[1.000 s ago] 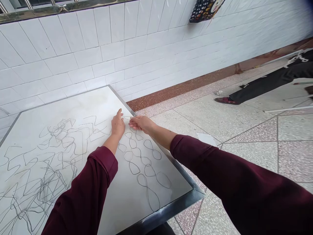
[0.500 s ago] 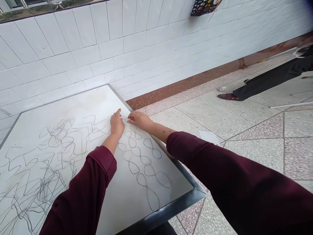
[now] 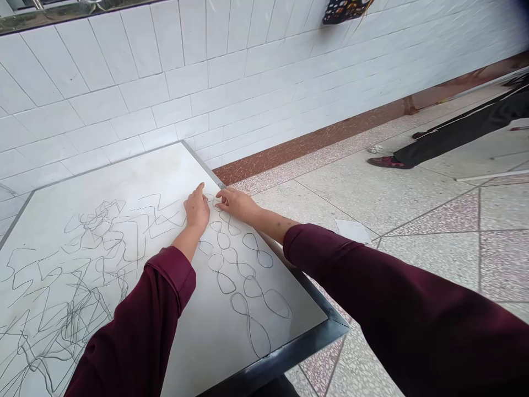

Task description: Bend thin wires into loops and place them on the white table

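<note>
My left hand (image 3: 197,206) rests at the far right part of the white tabletop (image 3: 149,165), with one finger stretched upward. Close to its right, my right hand (image 3: 236,204) has its thumb and index finger slightly apart. Between the two hands lies a thin wire figure-eight (image 3: 210,197), partly hidden by the fingers. Whether either hand touches it cannot be made out. Nearer to me lie several more wire figure-eights, among them a dark one (image 3: 258,251) by the right edge and a larger one (image 3: 248,317) at the front.
Tangled, bent wires (image 3: 88,292) spread over the table's left side. A metal rim (image 3: 289,361) edges the table, and a white tiled wall (image 3: 173,82) stands behind. On the floor to the right are a paper scrap (image 3: 352,230) and a person's leg and shoe (image 3: 390,161).
My right hand's fingertips have come slightly apart beside the wire, and more of the loop between the hands shows. My left hand has shifted very slightly left. The person's leg behind has moved.
</note>
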`<state>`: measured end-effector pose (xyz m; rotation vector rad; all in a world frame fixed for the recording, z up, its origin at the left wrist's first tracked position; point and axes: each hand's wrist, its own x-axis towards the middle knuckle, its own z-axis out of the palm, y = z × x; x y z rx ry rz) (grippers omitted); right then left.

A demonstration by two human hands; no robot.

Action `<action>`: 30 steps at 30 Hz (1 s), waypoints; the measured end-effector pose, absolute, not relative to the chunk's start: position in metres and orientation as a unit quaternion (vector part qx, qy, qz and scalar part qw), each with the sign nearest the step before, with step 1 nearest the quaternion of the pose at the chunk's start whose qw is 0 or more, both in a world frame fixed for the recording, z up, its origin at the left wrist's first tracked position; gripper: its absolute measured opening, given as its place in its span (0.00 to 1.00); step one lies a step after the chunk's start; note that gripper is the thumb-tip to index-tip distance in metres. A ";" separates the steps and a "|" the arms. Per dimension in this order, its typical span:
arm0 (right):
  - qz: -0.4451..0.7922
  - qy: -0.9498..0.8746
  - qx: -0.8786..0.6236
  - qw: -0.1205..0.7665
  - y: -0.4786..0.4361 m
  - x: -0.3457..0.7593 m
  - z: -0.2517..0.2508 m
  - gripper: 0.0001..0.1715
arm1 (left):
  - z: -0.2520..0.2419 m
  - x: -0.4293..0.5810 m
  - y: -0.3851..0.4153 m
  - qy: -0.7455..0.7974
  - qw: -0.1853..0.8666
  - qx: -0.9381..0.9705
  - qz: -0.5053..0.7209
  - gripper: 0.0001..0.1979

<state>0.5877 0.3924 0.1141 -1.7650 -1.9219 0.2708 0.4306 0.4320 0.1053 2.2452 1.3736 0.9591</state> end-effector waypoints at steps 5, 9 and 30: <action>0.098 -0.699 -0.655 0.270 0.391 0.587 0.113 0.12 | 0.105 0.431 0.433 0.461 0.184 0.798 0.342 0.27; 0.094 -0.681 -0.660 0.302 0.395 0.588 0.113 0.12 | 0.107 0.431 0.430 0.458 0.181 0.799 0.347 0.27; 0.150 -0.638 -0.667 0.354 0.414 0.578 0.104 0.08 | 0.115 0.430 0.428 0.489 0.230 0.775 0.326 0.26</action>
